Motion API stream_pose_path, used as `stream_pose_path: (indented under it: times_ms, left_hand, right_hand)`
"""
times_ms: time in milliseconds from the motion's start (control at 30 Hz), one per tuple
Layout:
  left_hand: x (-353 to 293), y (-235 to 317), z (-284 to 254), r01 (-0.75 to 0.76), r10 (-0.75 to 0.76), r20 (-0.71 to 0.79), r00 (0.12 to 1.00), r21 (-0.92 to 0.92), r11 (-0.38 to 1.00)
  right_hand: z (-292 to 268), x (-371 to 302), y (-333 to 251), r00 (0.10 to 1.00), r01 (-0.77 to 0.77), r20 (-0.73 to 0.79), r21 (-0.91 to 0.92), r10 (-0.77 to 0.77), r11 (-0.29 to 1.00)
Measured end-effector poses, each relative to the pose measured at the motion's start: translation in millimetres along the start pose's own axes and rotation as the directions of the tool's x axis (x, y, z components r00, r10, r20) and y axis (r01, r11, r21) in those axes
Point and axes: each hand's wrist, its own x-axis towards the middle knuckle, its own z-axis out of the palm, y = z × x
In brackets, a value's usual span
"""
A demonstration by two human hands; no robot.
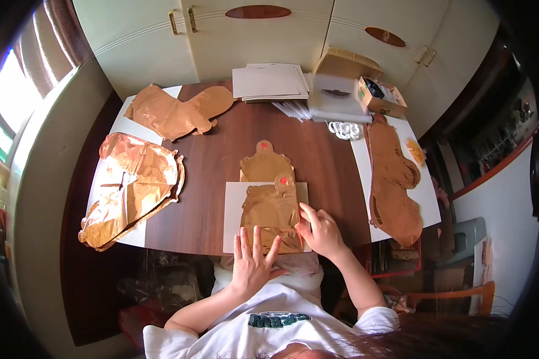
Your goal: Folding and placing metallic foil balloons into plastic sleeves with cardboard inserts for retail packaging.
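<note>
A folded gold foil balloon lies flat on a white card at the table's near edge, with a red dot on its upper tab. My left hand is open, its fingers spread over the foil's lower left part. At the foil's right edge is my right hand, with thumb and forefinger apart and the other fingers bent; it touches the edge and holds nothing that I can see. Just beyond, partly covered by the card and the folded piece, lies another gold foil piece with a red dot on its tab.
Large gold foil balloons lie at left, far left and right. At the back are a stack of white cards, clear plastic sleeves, a white coil and an open cardboard box. A small yellow packet lies far right.
</note>
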Motion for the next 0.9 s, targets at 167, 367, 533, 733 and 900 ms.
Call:
stream_pose_path:
  times_ms: [167,367,533,733,900]
  left_hand:
    - [0,-1,0,-0.005,0.005,-0.004,1.0,0.02,1.0]
    - [1,0,-2,0.005,-0.005,0.0,1.0,-0.003,1.0]
    - [3,-5,-11,0.015,-0.015,-0.003,1.0,-0.015,1.0]
    - [-2,-24,-13,0.087,-0.088,0.05,0.995,0.012,0.996]
    - [-4,-33,-10,0.16,-0.159,0.053,0.986,-0.022,0.987]
  right_hand:
    - [-17,-8,-6,0.976,-0.005,0.216,-0.096,0.026,0.995]
    - [-9,-15,-9,0.982,-0.038,0.176,-0.181,0.071,0.983]
    - [-7,-14,-8,0.98,-0.059,0.179,-0.173,0.09,0.983]
    - [-6,-14,-6,0.992,-0.026,0.115,-0.14,0.042,0.99]
    - [-4,-15,-5,0.995,-0.015,0.094,-0.128,0.027,0.992]
